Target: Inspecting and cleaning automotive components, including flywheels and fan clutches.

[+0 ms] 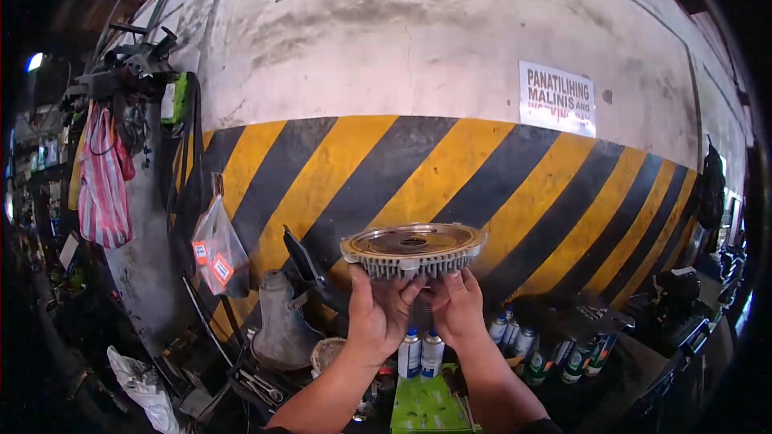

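A round metal disc (pixel 414 243) with fins round its lower side is held up level in front of the striped wall. Its top face is brownish and has concentric rings and a dark centre. My left hand (pixel 379 305) grips it from below at the left, thumb up against the rim. On the other side my right hand (pixel 457 305) supports it in the same way. The fingers of both hands curl under the disc, and their tips are partly hidden there.
Below my hands are two spray cans (pixel 420 354) and a green sheet (pixel 426 402). More cans (pixel 515 333) stand at right. A grey bell-shaped metal housing (pixel 280 321) sits at left, under a hanging plastic bag (pixel 221 249). Black and yellow stripes cover the wall (pixel 338 169).
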